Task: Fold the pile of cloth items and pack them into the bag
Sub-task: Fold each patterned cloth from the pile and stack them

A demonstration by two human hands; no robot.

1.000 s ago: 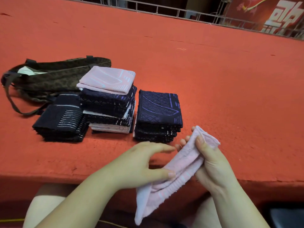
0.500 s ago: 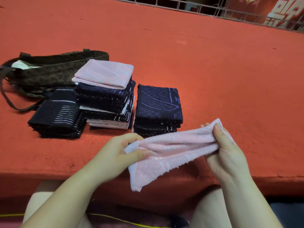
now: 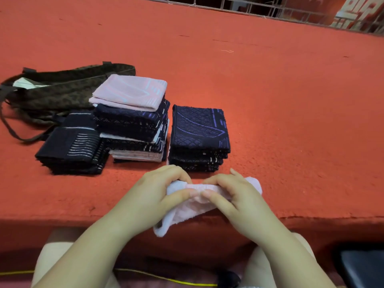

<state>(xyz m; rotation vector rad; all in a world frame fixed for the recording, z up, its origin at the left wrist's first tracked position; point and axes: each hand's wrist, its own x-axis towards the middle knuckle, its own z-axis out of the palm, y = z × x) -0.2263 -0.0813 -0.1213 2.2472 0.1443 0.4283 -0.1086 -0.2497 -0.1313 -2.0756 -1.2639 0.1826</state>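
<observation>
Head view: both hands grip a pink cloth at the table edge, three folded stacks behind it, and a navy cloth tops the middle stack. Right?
Not quite. The head view shows a pink cloth topping the middle stack, not navy. The rest holds: left hand and right hand grip the pink cloth.

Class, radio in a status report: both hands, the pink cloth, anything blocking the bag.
Left hand and right hand both pinch the pale pink towelling cloth. Three folded stacks on the red table. Brown patterned fabric bag behind the stacks.
</observation>
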